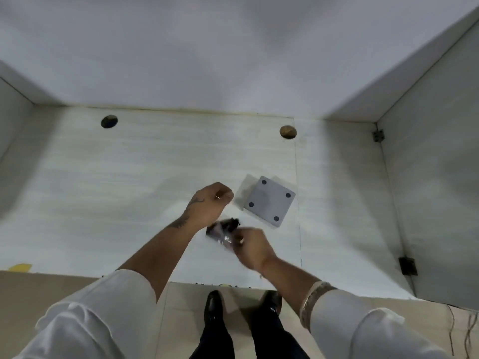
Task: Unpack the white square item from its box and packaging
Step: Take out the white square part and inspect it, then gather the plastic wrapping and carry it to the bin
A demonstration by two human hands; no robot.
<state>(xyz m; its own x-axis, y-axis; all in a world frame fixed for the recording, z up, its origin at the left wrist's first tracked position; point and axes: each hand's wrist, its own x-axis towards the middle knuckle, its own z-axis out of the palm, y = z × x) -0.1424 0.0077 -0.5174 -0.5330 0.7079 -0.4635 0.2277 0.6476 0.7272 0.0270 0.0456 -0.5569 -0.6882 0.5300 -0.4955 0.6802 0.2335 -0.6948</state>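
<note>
A white square item (269, 200) with four dark round feet at its corners lies on the white desk (129, 190), right of centre, tilted like a diamond. A pale flat sheet or wrap edge (245, 186) shows under its left side. My left hand (211, 203) hovers just left of the item with fingers curled; whether it pinches anything is unclear. My right hand (252, 246) is below the item, gripping a blurred clear plastic bag with dark contents (223, 230). No box is visible.
Two round cable holes (109, 121) (288, 131) sit near the desk's back edge. White partition walls enclose the desk at the back and both sides; the right wall (427, 177) carries dark brackets. My shoes and the tiled floor show below the front edge.
</note>
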